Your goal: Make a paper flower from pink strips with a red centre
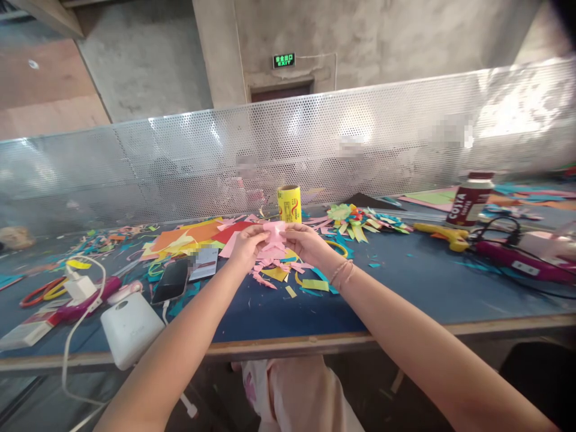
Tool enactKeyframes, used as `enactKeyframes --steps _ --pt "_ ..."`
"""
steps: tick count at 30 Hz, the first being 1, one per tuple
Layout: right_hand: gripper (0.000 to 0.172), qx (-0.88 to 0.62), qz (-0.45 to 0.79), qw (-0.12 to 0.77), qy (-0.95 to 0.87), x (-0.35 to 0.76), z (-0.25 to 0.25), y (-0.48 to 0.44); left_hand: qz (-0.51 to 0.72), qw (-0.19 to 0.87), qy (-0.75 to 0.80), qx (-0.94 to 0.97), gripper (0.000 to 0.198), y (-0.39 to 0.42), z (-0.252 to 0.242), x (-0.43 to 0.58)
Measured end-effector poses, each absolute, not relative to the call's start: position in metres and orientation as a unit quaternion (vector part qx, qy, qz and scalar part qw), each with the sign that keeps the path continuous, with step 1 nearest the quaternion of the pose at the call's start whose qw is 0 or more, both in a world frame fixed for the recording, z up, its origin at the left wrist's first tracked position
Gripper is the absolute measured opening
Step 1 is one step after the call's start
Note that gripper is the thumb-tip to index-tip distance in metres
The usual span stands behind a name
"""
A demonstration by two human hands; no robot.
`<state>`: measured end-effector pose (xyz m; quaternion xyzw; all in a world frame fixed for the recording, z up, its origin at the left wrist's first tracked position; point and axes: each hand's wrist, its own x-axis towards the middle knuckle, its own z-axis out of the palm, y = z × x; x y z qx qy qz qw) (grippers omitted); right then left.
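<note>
- We record both hands closed on one pink paper piece (pixel 274 235). The left hand (pixel 246 245) pinches its left side with the fingertips, and the right hand (pixel 305 241) pinches its right side.
- We place the pink paper piece over the middle of the table (pixel 405 288), held just above the blue top.
- A thin bracelet (pixel 342 271) sits on the right wrist.
- Directly under the hands lie pink scraps (pixel 270 271), with yellow scraps (pixel 315 285) beside them toward the near edge.
- Behind the hands, near the far edge, a yellow tape roll (pixel 289 204) stands upright.
- Left of the hands, orange sheets (pixel 189 234) overlap other coloured ones toward the far edge. A phone (pixel 171 281) lies face up, its screen dark, near the left hand.
- Toward the near left corner, a white box (pixel 130 327) overhangs the near edge. Scissors (pixel 42 291) with orange handles lie further left.
- To the right, a paper flower (pixel 342 211) lies by the far edge.
- Further right we note a yellow glue gun (pixel 443 235) and a brown bottle (pixel 470 198) standing upright, with a magenta tool (pixel 526 263) at the right edge.
- A perforated metal screen (pixel 315 138) runs along the far edge.
</note>
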<state>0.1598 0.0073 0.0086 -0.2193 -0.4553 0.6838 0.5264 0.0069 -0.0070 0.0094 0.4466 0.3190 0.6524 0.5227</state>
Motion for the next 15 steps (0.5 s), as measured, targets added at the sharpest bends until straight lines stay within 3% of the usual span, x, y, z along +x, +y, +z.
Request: enactKeyframes --steps 15 --pt "0.019 -0.271 0.686 0.495 -0.460 0.1653 0.0074 0.0123 0.599 0.515 0.389 0.474 0.019 -0.0123 0.0154 0.0052"
